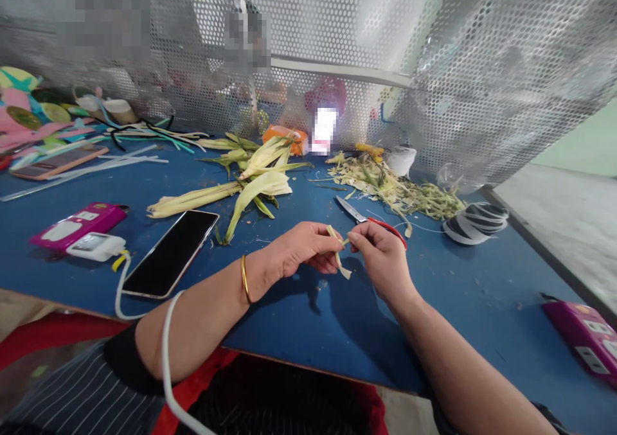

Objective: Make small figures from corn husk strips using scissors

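Starting at far left with a heap of coloured cut-outs [33, 123], then passing a phone in a pinkish case [62, 163], loose pale strips [123, 162] and a magenta socket block [87, 223], with a small white device [94, 245] at its near edge. Following a white cable [168, 358] from that device across the left forearm, close by a dark-screened phone [171, 255] on the blue table [463, 306]. Coming to leafy husks [265, 184], crossed over one another in front of an orange packet [284, 134]. Pinching a pale husk strip [339, 258] between thumb and fingers of the left hand [308, 248], held above the table on the near side of the husks. Pinching a thin side piece of that strip between thumb and forefinger of the right hand [378, 252], just in front of red-handled scissors [354, 210], and covering part of their handle. Passing on to a scrap heap [385, 184], a striped coil [475, 223] and, at far right, a second socket block [583, 335]. Meeting a perforated screen [337, 17] behind, half hiding the space beyond. Reading textures in the same order: smooth black glass, a rounded gold bangle [245, 279], long ribbed leaves, a flat fibrous strip flared below, pointed metal blades, curled dry shreds, wound black and white bands
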Tool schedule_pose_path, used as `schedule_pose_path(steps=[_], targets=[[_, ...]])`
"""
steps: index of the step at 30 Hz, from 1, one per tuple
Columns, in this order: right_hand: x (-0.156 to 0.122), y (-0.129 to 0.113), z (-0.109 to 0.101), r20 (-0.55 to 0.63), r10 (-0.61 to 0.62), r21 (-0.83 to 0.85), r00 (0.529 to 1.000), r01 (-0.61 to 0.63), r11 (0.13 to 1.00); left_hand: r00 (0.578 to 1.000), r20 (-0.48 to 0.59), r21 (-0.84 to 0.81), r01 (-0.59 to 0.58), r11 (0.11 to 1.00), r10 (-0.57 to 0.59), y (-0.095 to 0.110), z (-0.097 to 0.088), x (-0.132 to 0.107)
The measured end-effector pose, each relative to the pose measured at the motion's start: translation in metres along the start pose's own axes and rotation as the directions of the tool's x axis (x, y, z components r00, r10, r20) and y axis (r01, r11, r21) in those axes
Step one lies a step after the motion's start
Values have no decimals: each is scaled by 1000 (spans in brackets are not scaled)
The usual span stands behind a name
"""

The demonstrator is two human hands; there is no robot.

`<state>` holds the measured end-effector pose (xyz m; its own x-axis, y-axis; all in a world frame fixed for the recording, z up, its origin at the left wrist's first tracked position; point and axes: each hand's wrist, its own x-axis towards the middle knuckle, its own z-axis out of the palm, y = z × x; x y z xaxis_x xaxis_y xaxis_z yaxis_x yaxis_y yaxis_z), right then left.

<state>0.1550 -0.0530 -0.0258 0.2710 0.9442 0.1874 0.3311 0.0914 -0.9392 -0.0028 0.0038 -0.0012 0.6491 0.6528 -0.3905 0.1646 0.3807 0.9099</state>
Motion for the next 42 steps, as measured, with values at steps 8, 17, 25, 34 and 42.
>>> schedule_pose_path(steps=[8,17,25,34,42], targets=[[7,-8,-8,148,20,104,989,-36,994,1000,-3,104,31,994,-31,0,7,-3],[5,-8,-4,150,77,176,986,-104,979,1000,-9,73,-2,997,3,1,9,-4],[-2,-9,8,38,102,295,994,-109,949,998,-7,155,-58,986,60,-2,12,-3],[3,-5,2,-84,75,342,994,-42,939,990,-121,-14,-77,997,75,-1,7,-2],[-1,-7,3,-76,-38,252,996,56,966,998,-61,-210,21,978,-35,-5,3,1]])
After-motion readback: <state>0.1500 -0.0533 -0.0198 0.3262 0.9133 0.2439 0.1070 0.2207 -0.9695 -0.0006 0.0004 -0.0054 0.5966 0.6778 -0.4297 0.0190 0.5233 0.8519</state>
